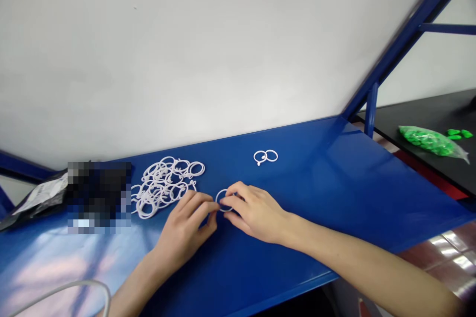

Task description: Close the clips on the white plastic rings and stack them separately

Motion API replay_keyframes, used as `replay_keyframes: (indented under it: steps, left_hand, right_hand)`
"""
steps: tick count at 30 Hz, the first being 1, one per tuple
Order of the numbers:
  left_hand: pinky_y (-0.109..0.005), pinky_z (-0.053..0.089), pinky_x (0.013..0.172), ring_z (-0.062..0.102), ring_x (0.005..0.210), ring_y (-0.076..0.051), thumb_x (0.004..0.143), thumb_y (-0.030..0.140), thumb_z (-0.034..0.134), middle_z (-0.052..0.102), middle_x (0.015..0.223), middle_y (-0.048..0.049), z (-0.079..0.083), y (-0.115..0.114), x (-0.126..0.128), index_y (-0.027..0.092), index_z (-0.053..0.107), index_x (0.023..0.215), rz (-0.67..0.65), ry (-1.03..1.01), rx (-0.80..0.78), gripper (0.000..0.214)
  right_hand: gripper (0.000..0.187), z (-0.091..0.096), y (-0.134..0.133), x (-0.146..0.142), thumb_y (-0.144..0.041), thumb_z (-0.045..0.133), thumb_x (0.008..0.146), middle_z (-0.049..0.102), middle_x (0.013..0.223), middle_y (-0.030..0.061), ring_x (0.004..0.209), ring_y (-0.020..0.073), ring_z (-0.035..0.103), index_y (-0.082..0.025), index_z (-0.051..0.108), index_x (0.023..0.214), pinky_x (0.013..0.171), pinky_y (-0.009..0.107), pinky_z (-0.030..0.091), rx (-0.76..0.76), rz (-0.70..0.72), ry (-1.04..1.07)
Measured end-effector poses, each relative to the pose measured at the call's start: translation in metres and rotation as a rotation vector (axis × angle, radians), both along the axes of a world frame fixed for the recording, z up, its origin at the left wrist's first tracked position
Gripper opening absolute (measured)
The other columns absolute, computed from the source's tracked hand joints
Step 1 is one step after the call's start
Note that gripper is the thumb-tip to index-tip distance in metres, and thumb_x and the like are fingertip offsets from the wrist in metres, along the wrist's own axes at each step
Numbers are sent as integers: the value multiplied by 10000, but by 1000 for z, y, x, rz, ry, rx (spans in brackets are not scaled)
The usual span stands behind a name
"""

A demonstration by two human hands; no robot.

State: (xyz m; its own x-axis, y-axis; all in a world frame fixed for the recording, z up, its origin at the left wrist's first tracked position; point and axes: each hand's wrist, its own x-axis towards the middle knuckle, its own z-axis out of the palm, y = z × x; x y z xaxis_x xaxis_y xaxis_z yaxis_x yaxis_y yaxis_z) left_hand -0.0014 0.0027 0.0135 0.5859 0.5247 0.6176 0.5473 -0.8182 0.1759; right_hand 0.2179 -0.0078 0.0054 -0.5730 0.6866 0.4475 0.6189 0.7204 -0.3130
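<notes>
Between my two hands is a thin white ring (217,195), partly covered by my fingers. My left hand (191,218) pinches its left side between thumb and fingertips. On the ring's right side, the fingers of my right hand (255,210) are closed. Just beyond my left hand lies a pile of similar white rings (159,183), several with small knobs on them. Farther back, to the right, two white rings (271,155) lie overlapping on the blue table (308,173).
A black plastic package (48,195) with a pale label lies at the left, beside a blurred-out patch. A white cable (82,283) curves at the lower left. At the right, a bag of green pieces (427,141) rests on a black table behind a blue frame post (372,109).
</notes>
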Motion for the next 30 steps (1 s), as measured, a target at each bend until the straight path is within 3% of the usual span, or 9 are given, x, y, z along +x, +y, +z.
replay_keyframes:
  steps: [5,12,16,25,30]
  left_hand:
    - [-280,504,745,576,801,-148,929,40,613,662,890,-28,-2,-6,2,185,618,1011,-53,-7,-33,167]
    - [-297,526,833,630,899,-162,954,106,638,690,1007,-53,-5,-5,-5,185,604,1183,-20,-46,-64,245]
    - [-288,528,819,634,880,-153,966,117,632,688,990,-40,-7,-4,-6,202,619,1156,5,-62,-58,208]
    - [-230,531,703,641,769,-115,973,165,649,694,871,-2,-6,-5,-1,203,654,995,-53,-162,-123,44]
    - [-238,547,679,664,728,-116,941,134,686,724,840,5,-7,-11,5,215,692,994,-8,-223,-107,97]
  right_hand:
    - [166,-6,4,2,-314,580,1042,702,931,32,806,162,688,-175,669,1026,736,279,557,-58,81,-25]
    - [145,-2,3,3,-263,511,1066,696,1012,44,782,149,687,-181,626,1101,653,259,502,-174,-5,83]
    - [156,-1,3,4,-265,475,1077,684,1043,53,803,162,688,-179,599,1112,651,272,504,-201,0,102]
    - [323,-2,3,3,-342,376,1115,689,971,45,769,151,689,-180,649,1056,661,264,527,-44,59,80]
    - [344,-3,1,0,-300,346,1120,681,949,56,762,152,675,-167,655,1050,667,270,532,10,52,-4]
